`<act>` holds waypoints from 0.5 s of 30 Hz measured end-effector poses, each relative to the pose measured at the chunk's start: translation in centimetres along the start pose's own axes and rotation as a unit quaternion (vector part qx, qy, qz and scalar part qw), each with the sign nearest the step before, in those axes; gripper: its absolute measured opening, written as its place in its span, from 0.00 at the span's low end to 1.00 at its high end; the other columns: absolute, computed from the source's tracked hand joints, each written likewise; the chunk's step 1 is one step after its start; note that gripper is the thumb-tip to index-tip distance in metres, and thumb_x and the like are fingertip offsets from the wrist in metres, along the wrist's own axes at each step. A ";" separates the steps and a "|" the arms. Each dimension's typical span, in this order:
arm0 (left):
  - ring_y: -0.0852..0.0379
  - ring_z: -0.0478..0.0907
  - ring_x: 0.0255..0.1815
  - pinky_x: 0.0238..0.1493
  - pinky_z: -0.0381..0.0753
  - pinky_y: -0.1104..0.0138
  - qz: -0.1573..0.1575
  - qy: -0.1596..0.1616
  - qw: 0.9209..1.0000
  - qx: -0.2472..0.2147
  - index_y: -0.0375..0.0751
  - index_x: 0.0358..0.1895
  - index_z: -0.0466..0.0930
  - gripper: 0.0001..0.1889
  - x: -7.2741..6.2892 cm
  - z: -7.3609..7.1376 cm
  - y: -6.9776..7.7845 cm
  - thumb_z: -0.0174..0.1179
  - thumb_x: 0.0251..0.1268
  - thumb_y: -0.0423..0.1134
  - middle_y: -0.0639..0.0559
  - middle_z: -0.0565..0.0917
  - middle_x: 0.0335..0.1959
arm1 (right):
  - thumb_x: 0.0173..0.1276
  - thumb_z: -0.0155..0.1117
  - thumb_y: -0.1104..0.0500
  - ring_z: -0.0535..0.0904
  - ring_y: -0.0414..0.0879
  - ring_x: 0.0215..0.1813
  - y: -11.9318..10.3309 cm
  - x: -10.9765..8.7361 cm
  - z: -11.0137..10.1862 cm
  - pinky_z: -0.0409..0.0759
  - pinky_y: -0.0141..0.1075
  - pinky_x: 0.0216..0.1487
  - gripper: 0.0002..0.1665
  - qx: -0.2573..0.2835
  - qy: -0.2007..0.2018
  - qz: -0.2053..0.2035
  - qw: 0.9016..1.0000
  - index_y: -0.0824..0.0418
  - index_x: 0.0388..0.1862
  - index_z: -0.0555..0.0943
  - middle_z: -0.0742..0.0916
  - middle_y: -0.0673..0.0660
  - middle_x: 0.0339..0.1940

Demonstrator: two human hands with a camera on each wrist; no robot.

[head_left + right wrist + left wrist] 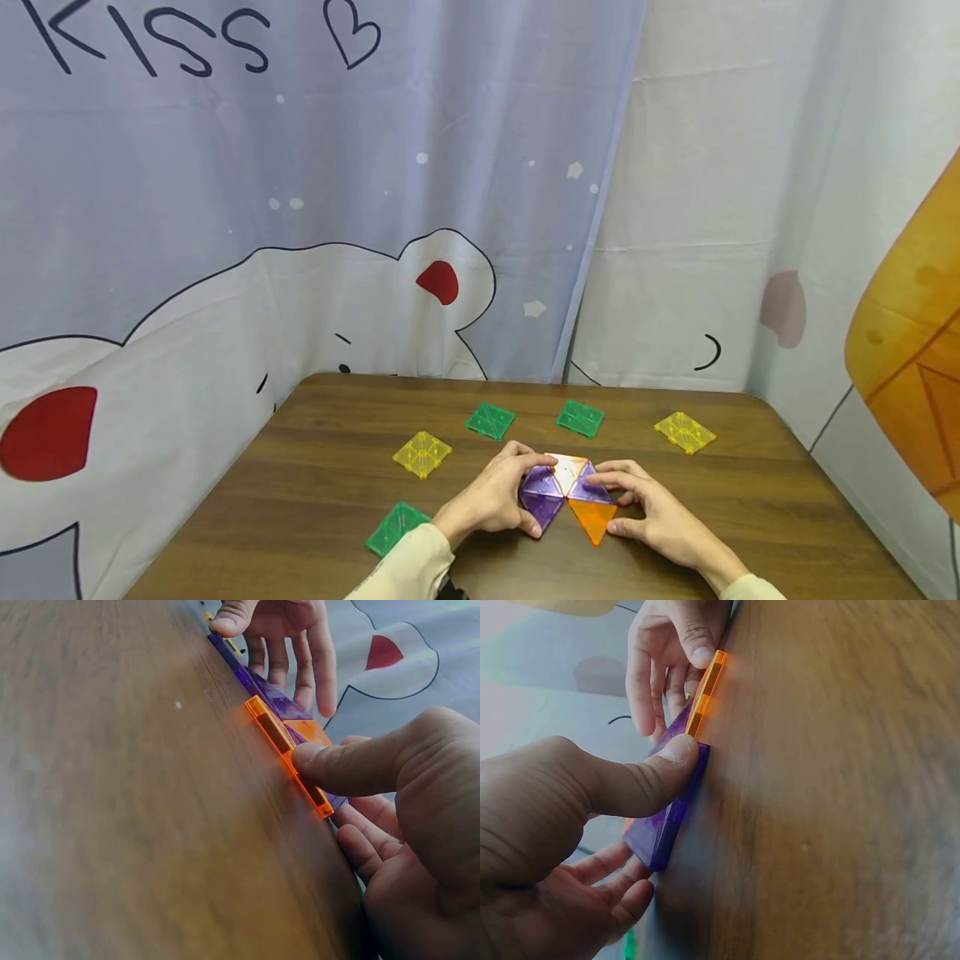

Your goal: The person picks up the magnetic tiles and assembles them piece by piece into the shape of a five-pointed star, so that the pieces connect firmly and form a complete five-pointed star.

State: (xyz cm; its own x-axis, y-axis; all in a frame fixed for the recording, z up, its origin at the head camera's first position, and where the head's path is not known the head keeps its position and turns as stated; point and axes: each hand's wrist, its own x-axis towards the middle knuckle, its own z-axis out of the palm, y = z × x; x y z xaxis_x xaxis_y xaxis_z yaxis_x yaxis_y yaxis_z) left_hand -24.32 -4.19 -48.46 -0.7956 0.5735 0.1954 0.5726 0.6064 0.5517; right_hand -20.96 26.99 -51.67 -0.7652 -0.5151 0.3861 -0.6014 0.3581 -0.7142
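Translucent triangular magnetic tiles lie edge to edge in a partial ring on the table. My left hand (498, 492) grips the ring's left side, its thumb on the outer edge of a lower purple triangular tile (676, 814) and its fingers round the far side. On the right, my right hand (660, 517) holds the orange triangular tile (289, 754), thumb against its edge. Fingers of that hand reach over the right purple tile (592, 487). Between the hands at the top sits a pale orange tile (570, 471), bright with glare. The left upper purple tile (542, 482) is partly covered by fingers.
Two green square tiles (491, 421) lie behind the ring on the wooden table (300, 492). A yellow tile (423, 454) is at left, another yellow tile (685, 432) at right. One more green tile (396, 529) lies beside the left forearm. Printed curtains (450, 125) hang behind.
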 end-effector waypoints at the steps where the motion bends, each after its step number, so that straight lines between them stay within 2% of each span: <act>1: 0.57 0.76 0.64 0.73 0.77 0.61 0.000 0.001 1.000 0.001 0.53 0.75 0.83 0.54 0.0 0.0 0.0 0.97 0.33 0.40 0.51 0.77 0.66 | 0.71 0.81 0.60 0.80 0.50 0.68 0.0 0.0 0.0 0.84 0.38 0.58 0.35 -0.004 0.004 -0.004 1.000 0.58 0.76 0.82 0.78 0.66 0.76; 4: 0.59 0.76 0.61 0.68 0.78 0.64 -0.004 0.000 1.000 0.005 0.53 0.73 0.85 0.54 0.1 0.1 -0.2 0.98 0.31 0.42 0.52 0.80 0.64 | 0.72 0.80 0.62 0.82 0.49 0.67 0.1 -0.1 0.1 0.83 0.37 0.57 0.32 -0.003 0.016 -0.014 1.000 0.60 0.73 0.84 0.80 0.67 0.75; 6: 0.61 0.76 0.57 0.64 0.79 0.65 -0.006 -0.002 1.000 0.006 0.52 0.71 0.87 0.53 0.1 0.1 -0.4 0.98 0.29 0.44 0.53 0.83 0.60 | 0.73 0.78 0.65 0.84 0.48 0.65 0.3 -0.1 0.2 0.85 0.36 0.58 0.29 0.015 0.026 -0.016 0.999 0.64 0.71 0.84 0.81 0.69 0.73; 8: 0.62 0.77 0.53 0.60 0.79 0.66 -0.006 -0.005 1.000 0.003 0.52 0.69 0.88 0.51 0.1 0.0 -0.6 0.98 0.28 0.46 0.54 0.85 0.56 | 0.76 0.74 0.68 0.86 0.48 0.65 0.5 -0.1 0.3 0.87 0.35 0.60 0.25 0.058 0.038 -0.004 0.998 0.69 0.70 0.84 0.81 0.73 0.71; 12: 0.65 0.77 0.49 0.56 0.79 0.68 -0.007 -0.009 1.000 -0.023 0.52 0.63 0.90 0.45 0.2 -0.1 -0.8 0.98 0.30 0.46 0.57 0.84 0.53 | 0.80 0.68 0.72 0.87 0.52 0.65 0.5 0.1 0.4 0.88 0.37 0.62 0.21 0.144 0.053 0.040 0.987 0.78 0.68 0.81 0.79 0.80 0.70; 14: 0.65 0.77 0.48 0.55 0.80 0.69 -0.010 -0.009 0.999 -0.044 0.52 0.61 0.91 0.43 0.2 -0.2 -0.8 0.98 0.30 0.44 0.57 0.83 0.53 | 0.80 0.69 0.71 0.87 0.52 0.65 0.3 0.2 0.5 0.89 0.37 0.62 0.19 0.137 0.065 0.061 0.987 0.76 0.66 0.83 0.80 0.79 0.70; 15: 0.65 0.77 0.47 0.54 0.80 0.69 -0.012 -0.008 0.998 -0.055 0.52 0.60 0.92 0.42 0.2 -0.3 -0.7 0.98 0.31 0.43 0.56 0.83 0.53 | 0.79 0.71 0.69 0.88 0.51 0.63 0.1 0.3 0.5 0.89 0.36 0.61 0.18 0.111 0.076 0.070 0.988 0.73 0.64 0.85 0.82 0.75 0.68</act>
State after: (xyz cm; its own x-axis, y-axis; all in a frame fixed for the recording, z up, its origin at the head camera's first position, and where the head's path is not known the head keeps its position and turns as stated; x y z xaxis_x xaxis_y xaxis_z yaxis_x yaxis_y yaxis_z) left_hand -24.97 -4.71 -48.58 -0.8055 0.5682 0.1682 0.5271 0.5573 0.6415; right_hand -21.18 26.46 -51.95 -0.8733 -0.3435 0.3453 -0.4346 0.2296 -0.8709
